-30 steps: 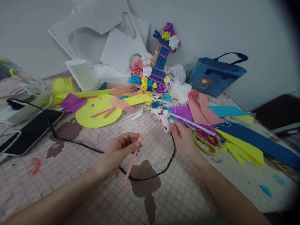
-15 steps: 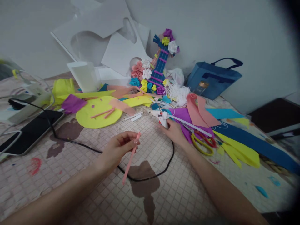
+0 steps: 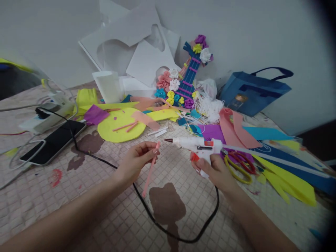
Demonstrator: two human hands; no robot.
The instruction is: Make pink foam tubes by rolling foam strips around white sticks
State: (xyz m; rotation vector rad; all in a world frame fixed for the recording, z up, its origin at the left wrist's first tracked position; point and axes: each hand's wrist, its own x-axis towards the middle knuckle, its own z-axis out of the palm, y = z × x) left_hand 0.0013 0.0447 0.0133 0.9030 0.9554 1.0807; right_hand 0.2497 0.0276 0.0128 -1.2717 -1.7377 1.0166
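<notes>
My left hand (image 3: 141, 159) pinches a thin pink paper strip (image 3: 150, 171) near its upper end, and the strip hangs down at a slant over the table. My right hand (image 3: 214, 168) is wrapped round the handle of a white glue gun (image 3: 195, 143), held above the table. The gun's dark nozzle points left, close to the top of the strip but apart from it. A long white glue stick (image 3: 275, 160) juts out of the gun's back. The black cord (image 3: 183, 239) loops below both hands.
A yellow disc (image 3: 118, 134) with pink strips lies behind my left hand. A flower-decorated paper guitar (image 3: 187, 77) leans on the wall. Scissors (image 3: 240, 171) and crepe paper lie right, with a blue bag (image 3: 252, 92) behind. A phone (image 3: 52, 145) and power strip (image 3: 39, 120) are left.
My right hand has lifted the glue gun off the table, toward me, with its nozzle now near the pink strip. The view has shifted left.
</notes>
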